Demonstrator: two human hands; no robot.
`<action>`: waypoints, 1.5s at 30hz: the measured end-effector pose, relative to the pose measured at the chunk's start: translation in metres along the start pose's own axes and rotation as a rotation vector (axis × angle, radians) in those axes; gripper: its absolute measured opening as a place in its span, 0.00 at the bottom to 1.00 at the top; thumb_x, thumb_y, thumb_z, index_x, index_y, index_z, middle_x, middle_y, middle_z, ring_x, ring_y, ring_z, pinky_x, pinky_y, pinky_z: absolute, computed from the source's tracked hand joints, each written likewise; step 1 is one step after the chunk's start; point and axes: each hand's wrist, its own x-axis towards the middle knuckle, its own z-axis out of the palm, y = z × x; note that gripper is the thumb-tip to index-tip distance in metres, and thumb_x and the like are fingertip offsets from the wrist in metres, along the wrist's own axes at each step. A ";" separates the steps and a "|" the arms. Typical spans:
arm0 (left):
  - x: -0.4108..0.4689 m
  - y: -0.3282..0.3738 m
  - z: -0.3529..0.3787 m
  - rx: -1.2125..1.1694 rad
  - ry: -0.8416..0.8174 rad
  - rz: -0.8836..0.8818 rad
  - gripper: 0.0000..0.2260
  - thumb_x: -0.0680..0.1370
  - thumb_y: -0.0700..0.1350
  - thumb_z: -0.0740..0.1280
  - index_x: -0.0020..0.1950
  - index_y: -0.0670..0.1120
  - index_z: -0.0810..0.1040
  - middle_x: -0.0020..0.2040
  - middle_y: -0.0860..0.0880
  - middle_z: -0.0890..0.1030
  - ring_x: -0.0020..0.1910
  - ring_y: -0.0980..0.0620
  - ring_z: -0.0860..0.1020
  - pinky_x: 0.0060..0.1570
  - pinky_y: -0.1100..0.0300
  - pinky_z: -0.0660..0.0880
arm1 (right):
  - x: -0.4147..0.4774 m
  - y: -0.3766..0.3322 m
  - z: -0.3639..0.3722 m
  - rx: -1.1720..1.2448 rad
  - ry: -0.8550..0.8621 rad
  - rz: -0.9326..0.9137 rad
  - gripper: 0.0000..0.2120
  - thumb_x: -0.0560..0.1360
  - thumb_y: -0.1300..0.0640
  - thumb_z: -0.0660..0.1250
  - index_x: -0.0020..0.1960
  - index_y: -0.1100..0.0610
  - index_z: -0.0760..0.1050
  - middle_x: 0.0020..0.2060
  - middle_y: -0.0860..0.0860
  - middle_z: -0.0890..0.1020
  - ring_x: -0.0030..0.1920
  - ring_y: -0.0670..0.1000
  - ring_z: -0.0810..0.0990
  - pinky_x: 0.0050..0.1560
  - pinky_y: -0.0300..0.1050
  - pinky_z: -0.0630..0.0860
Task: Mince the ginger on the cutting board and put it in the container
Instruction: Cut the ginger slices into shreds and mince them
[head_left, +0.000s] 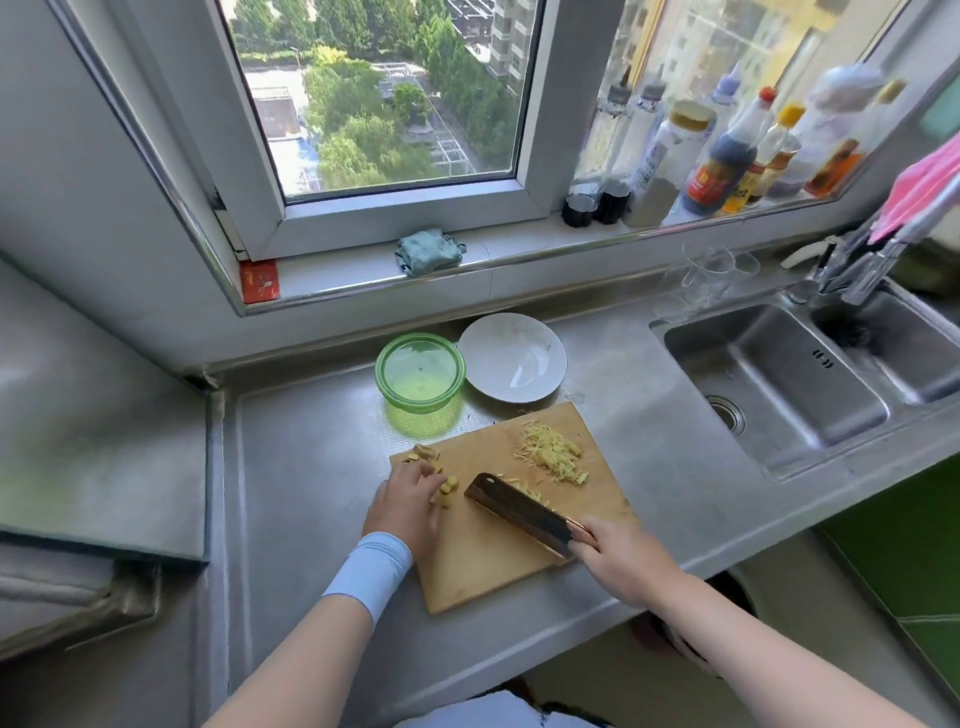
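the person stood at the steel bench (311, 467) under the window, with the cutting board (498, 551) lying slantwise in front of them. the left hand (408, 499) was curled down over a few ginger chunks (445, 488) at the board's left edge, fingertips bent onto them and pinning them to the wood. the right hand (618, 553) was wrapped round the handle of a dark cleaver (519, 512), whose blade lay across the middle of the board just beside those chunks, tip pointing away. whether the edge touched the wood i could not tell. a loose heap of shredded ginger (553, 457) sat toward the board's far right corner, a few stray slivers trailing back to the blade. the green container (421, 338) waited just beyond the board's far left corner, touching a white plate (561, 358), and no ginger showed in it. the sink (769, 374) lay off to the right.

to my eye the job was about half done: the chunks wanted slicing, then everything wanted a proper mince. to do it well, the knuckles should lead and the fingertips stay tucked behind them, since the pieces were small and knobbly and could roll. short, straight cuts with the flat of the blade riding the knuckles would suit, gathering the slivers into one pile before rocking the blade over it.
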 end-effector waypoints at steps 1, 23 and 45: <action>0.003 -0.002 -0.001 0.001 -0.015 -0.003 0.17 0.70 0.41 0.73 0.59 0.49 0.82 0.60 0.47 0.78 0.61 0.43 0.75 0.59 0.49 0.74 | 0.004 0.003 -0.003 0.017 0.029 0.028 0.14 0.80 0.45 0.60 0.38 0.45 0.64 0.36 0.46 0.75 0.39 0.50 0.74 0.36 0.46 0.66; 0.012 0.042 0.027 -0.104 0.277 -0.399 0.16 0.70 0.33 0.71 0.56 0.44 0.83 0.52 0.44 0.82 0.53 0.39 0.76 0.54 0.47 0.77 | 0.063 0.019 -0.041 0.140 0.085 -0.155 0.05 0.81 0.45 0.58 0.49 0.44 0.71 0.43 0.47 0.79 0.47 0.55 0.78 0.43 0.48 0.71; -0.031 -0.009 0.014 -0.143 0.197 -0.188 0.18 0.73 0.45 0.62 0.61 0.49 0.81 0.54 0.51 0.81 0.53 0.47 0.76 0.56 0.55 0.76 | 0.066 -0.029 0.058 -0.136 0.366 -0.080 0.37 0.69 0.69 0.62 0.74 0.43 0.65 0.56 0.52 0.68 0.55 0.55 0.67 0.56 0.51 0.67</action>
